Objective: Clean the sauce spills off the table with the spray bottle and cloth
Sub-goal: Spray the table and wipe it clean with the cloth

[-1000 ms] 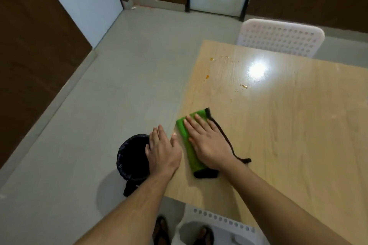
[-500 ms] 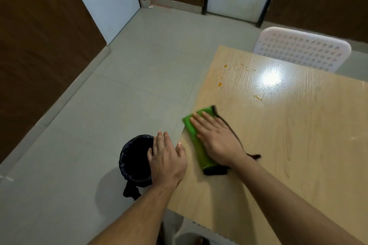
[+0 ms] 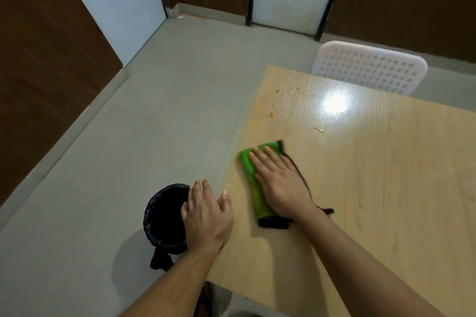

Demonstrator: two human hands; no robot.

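The right hand (image 3: 279, 183) lies flat, fingers straight and together, pressing on the folded green cloth (image 3: 251, 180) near the left edge of the wooden table (image 3: 386, 201), the cloth's black trim showing at its near and far ends. The left hand (image 3: 206, 216) hovers open with straight fingers at the table's left edge, above a black-lined bin (image 3: 162, 216) on the floor. Orange sauce spots (image 3: 319, 130) sit farther away on the tabletop, apart from the cloth, and a white perforated chair (image 3: 368, 69) stands at the far side.

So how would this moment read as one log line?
right hand flat on green cloth | left hand open | sauce spots remain
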